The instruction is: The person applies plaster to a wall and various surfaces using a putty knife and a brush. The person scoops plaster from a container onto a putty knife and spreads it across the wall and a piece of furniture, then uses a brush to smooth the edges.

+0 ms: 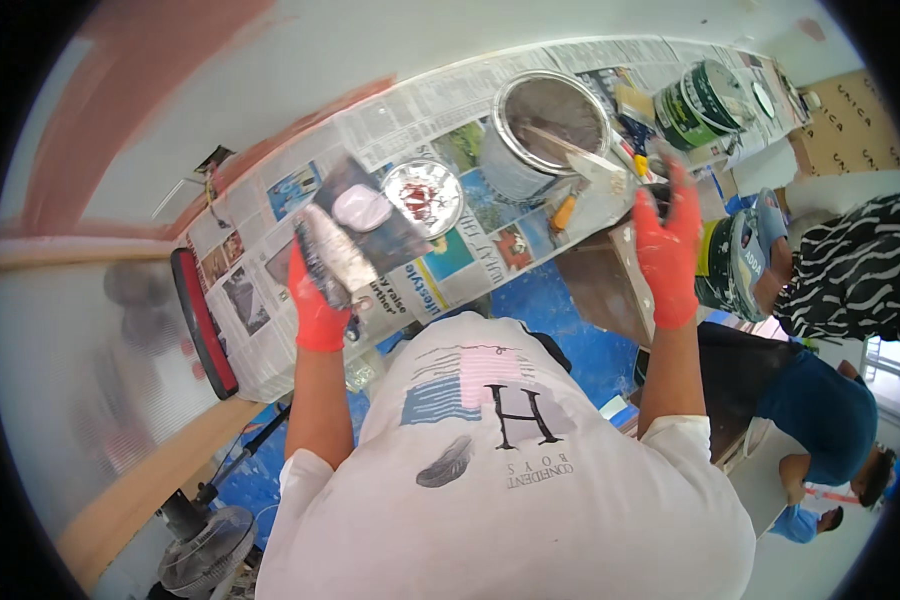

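Observation:
My left hand (315, 312), in an orange-red glove, is closed on a paint-smeared flat tool (338, 252) with a dark edge; its exact kind is unclear. Beside it a dark square board (400, 238) bears a pale pink blob of paste (362, 208). My right hand (667, 262), gloved alike, is raised with thumb and fingers apart, its fingertips smeared grey. Close by its thumb lies a smeared pale flat piece (610, 192). A wooden stick (555, 142) reaches across the rim of an open metal can (518, 165) of greyish-brown contents. Left of the can sits a round silver lid (426, 198) with red streaks.
Newspaper (370, 135) covers the table against a pink-streaked wall. A green paint bucket (692, 112) and a brush (633, 103) stand farther right. At the left edge rests a red-and-black bar (203, 322). Below are a fan (208, 555) and blue floor sheeting (540, 310). Other people are at the right.

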{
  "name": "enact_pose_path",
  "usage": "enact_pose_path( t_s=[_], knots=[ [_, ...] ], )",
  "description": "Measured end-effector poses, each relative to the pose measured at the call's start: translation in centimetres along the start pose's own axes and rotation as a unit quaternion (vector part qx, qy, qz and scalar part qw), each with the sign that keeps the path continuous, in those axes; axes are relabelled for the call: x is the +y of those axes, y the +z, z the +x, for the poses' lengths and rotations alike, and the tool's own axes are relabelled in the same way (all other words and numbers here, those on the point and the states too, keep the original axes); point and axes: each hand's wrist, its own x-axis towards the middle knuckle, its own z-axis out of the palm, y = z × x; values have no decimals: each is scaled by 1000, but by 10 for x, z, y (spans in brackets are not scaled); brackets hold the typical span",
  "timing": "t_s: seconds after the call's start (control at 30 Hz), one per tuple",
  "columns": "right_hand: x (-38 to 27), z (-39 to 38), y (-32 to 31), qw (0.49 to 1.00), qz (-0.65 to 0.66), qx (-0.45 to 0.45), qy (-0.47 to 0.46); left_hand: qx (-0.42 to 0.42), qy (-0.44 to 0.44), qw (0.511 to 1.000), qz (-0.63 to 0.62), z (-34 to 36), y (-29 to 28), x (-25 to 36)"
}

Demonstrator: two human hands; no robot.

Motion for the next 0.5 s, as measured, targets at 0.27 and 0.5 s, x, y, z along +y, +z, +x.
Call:
enact_pose_path(
  t_s=[0.27, 0.5],
  knots=[
    [-48, -68, 48, 965, 53, -258, -14, 54, 1, 989, -141, 23, -30, 43],
    [-125, -92, 184, 786, 76, -613, 11, 256, 60, 964, -26, 4, -105, 100]
  ],
)
